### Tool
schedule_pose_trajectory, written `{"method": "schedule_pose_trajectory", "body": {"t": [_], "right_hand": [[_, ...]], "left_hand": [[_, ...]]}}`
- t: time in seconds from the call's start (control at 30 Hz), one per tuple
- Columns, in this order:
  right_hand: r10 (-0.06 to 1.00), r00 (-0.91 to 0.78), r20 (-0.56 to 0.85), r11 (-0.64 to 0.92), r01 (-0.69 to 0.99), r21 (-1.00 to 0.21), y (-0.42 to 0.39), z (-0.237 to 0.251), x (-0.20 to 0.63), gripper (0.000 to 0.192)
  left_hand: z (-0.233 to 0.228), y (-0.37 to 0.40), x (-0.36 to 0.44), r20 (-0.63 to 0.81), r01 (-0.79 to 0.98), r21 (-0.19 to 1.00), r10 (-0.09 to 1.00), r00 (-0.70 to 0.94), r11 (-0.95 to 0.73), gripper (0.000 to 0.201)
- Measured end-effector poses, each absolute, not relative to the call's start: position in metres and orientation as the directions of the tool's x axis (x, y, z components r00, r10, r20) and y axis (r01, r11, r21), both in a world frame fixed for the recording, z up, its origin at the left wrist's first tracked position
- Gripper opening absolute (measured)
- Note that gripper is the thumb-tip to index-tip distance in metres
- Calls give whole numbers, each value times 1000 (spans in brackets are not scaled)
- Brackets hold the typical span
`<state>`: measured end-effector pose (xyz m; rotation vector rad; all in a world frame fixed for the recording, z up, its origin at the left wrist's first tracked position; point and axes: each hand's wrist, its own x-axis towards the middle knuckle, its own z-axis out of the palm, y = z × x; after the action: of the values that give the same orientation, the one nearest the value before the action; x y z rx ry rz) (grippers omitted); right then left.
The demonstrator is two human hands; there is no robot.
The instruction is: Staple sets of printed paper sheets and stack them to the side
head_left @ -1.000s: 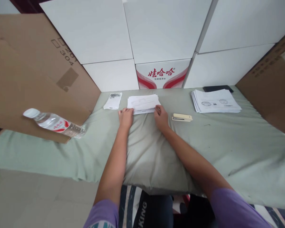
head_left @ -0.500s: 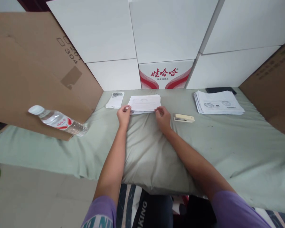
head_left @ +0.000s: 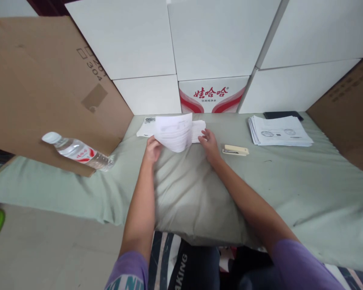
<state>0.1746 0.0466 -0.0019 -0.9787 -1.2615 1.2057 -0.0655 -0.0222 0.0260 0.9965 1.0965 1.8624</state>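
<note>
My left hand [head_left: 153, 150] holds a few white printed sheets [head_left: 174, 132] lifted off the table and curling upward. Behind them the rest of the small paper pile [head_left: 199, 129] lies flat on the pale green cloth [head_left: 199, 189]. My right hand [head_left: 210, 145] rests with its fingers on the near right edge of that pile. A cream stapler [head_left: 235, 150] lies just right of my right hand.
A second stack of printed papers [head_left: 280, 131] lies far right with a dark phone [head_left: 282, 114] behind it. A water bottle [head_left: 78, 151] lies at left against a brown cardboard sheet [head_left: 45, 88]. White boxes [head_left: 211, 48] wall the back. A small white packet [head_left: 144, 129] lies left of the pile.
My left hand has lifted the top sheets off the pile and they now curl up; before, both hands held the pile's near edge flat. My right hand stays on the pile.
</note>
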Motion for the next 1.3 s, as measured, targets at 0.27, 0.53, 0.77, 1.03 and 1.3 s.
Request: {"method": "schedule_pose_trajectory", "body": {"t": [0.27, 0.53, 0.77, 1.03, 1.3], "right_hand": [[652, -731, 202, 85, -195, -977, 46, 30, 194, 52], [526, -813, 249, 274, -115, -955, 34, 56, 199, 60], [799, -500, 334, 460, 151, -875, 23, 56, 185, 42], [923, -175, 342, 380, 271, -885, 39, 48, 185, 46], [888, 208, 409, 314, 376, -872, 71, 47, 214, 45]], "left_hand": [[21, -24, -66, 203, -186, 944, 922, -329, -274, 29], [14, -13, -66, 121, -68, 978, 806, -579, -195, 18], [11, -11, -66, 151, -55, 968, 748, -647, -244, 25], [8, -11, -57, 219, -52, 959, 844, -490, -279, 33], [2, -10, -60, 377, 666, 731, 723, -579, 152, 30]]}}
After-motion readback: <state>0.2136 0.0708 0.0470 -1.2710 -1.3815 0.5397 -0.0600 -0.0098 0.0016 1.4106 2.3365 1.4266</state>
